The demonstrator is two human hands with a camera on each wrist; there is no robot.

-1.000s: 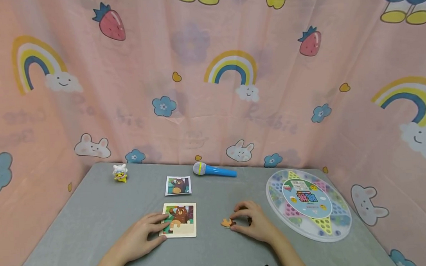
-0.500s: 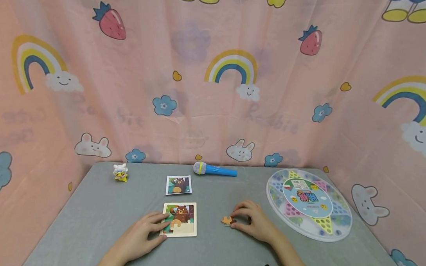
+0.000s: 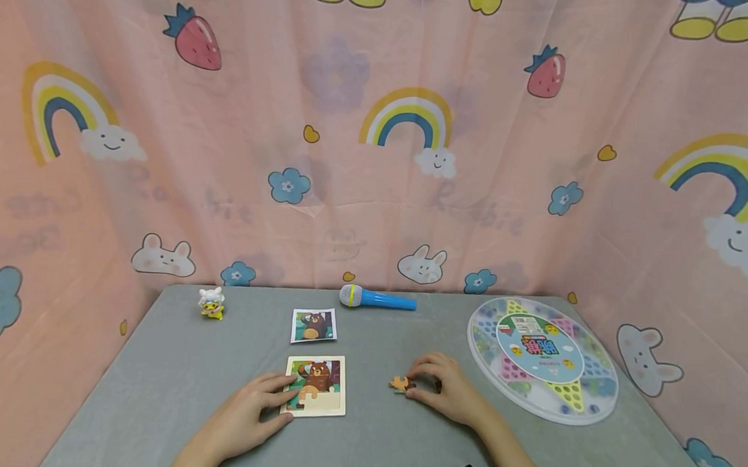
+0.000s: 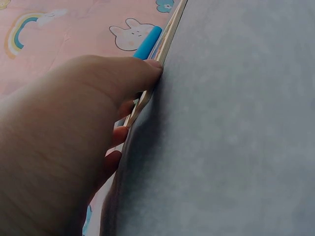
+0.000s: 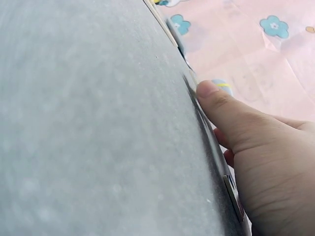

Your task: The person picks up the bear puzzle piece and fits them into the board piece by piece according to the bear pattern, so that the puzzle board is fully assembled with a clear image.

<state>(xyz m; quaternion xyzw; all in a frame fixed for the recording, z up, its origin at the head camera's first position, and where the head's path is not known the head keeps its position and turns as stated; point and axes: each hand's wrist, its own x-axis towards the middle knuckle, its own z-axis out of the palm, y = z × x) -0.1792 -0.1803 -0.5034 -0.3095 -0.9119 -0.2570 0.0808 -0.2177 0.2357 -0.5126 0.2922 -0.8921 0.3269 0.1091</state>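
My left hand rests at the left edge of a wooden jigsaw tray. Its fairly straight fingers touch the frame, and the thumb lies at the near left corner. A partly filled bear picture sits in the tray, with bare wood in its lower right. To the right, my right hand pinches an orange-and-brown jigsaw piece between thumb and fingers, just over the table. Another dark piece lies under that palm in the right wrist view.
Behind the tray lies a bear picture card. A blue toy microphone is at the back, and a small white-and-yellow figurine stands at the back left. A round board game lies right of my right hand. A pink curtain hangs behind.
The jigsaw piece has turned and tilted slightly at my right fingertips. My left hand and the tray have stayed in place.
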